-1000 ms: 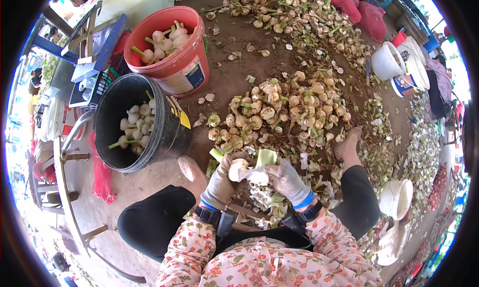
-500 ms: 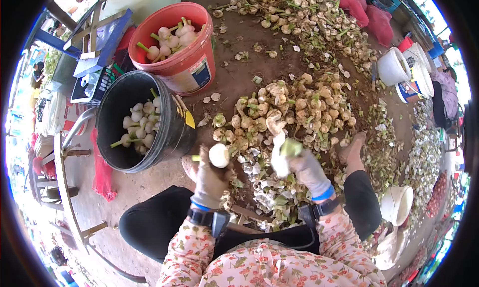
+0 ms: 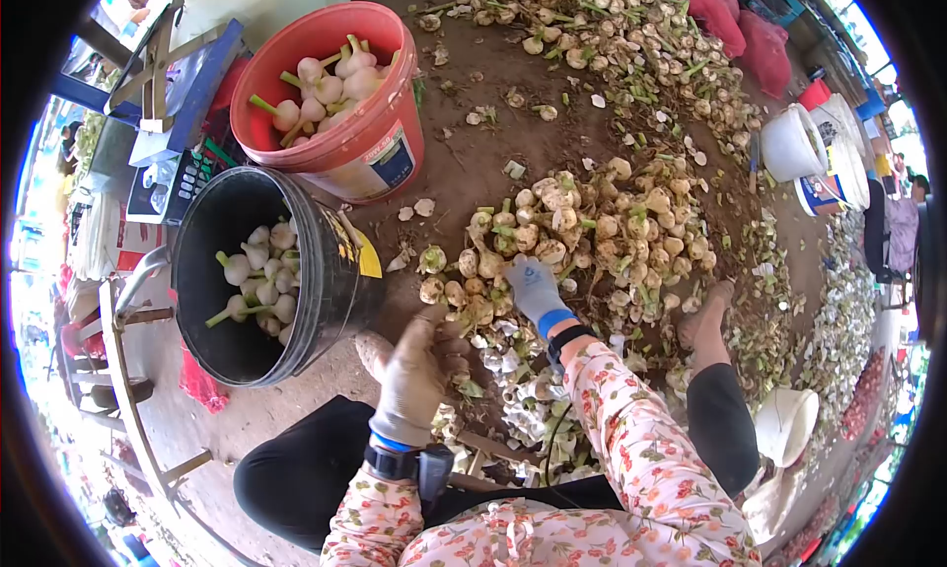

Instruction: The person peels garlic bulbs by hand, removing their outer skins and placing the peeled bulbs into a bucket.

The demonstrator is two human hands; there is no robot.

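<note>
My right hand, in a pale glove with a blue cuff, reaches into the near heap of unpeeled garlic. Its fingers are bent down against a garlic bulb at the heap's left side; the fingertips are partly hidden. Gloved too, my left hand is held over the ground beside the black bucket, its fingers apart with no bulb visible in them. Peeled white garlic bulbs with cut stems lie inside that bucket. Loose white skins are strewn below my right hand.
A red bucket with peeled garlic stands behind the black one. More unpeeled garlic spreads across the far ground. White buckets stand at right, near pink mesh sacks. A bare foot rests beside the near heap.
The white bulb is gone from my left hand. My right hand has moved left and forward onto the heap; the blurred white and green pieces near it no longer show there.
</note>
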